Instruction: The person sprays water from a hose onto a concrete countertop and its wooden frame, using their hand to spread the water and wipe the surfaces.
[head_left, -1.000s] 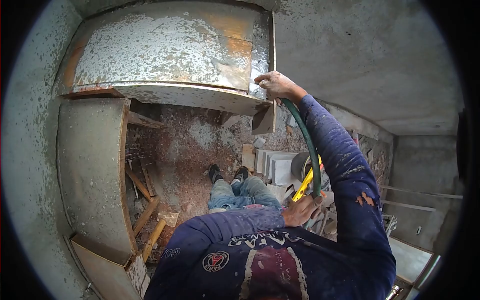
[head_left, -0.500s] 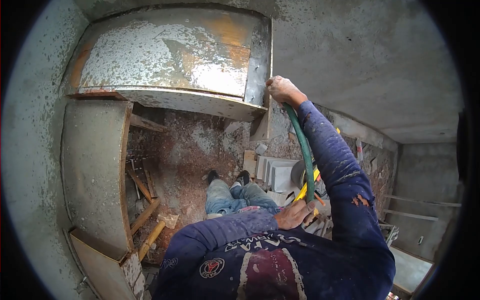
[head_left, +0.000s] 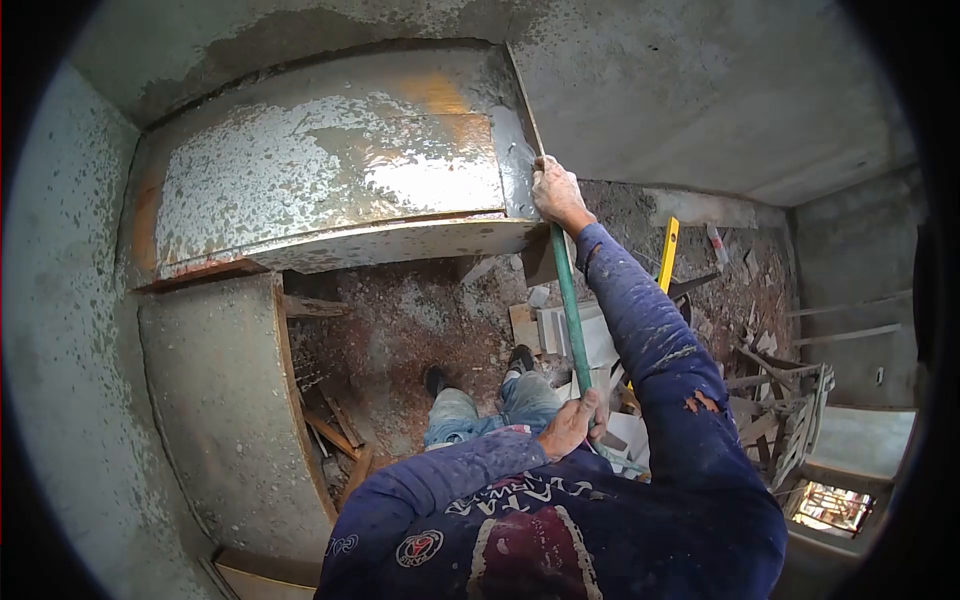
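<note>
**Position of the hose.** The green hose (head_left: 570, 310) was held taut between both hands. Its long axis lay close to the 12-to-6 line, with the top end leaning slightly toward 11 o'clock. Below the lower hand its run could not be traced.

**Right hand.** The right hand (head_left: 556, 193) was raised at arm's length to the 12 o'clock end of the hose. Its fingers were closed around the hose top. The hand rested against the right-hand edge of the spattered panel (head_left: 330, 180), where that edge met the grey wall (head_left: 720, 90).

**Left hand.** The left hand (head_left: 570, 428) sat at the 6 o'clock end, close to the chest, with the forearm crossing the body from 8 o'clock. Its fingers were wrapped around the hose. This hand was the nearer of the two to the body, and the right hand was the nearer to the panel.

**Surroundings.** A yellow level (head_left: 668, 250) stood at 2 o'clock from the hose middle, well apart from both hands. The shoes (head_left: 437, 381) stood on the rubble-strewn floor (head_left: 400, 310) at 8 o'clock from the left hand. Pale blocks (head_left: 600, 345) lay just behind the hose.
</note>
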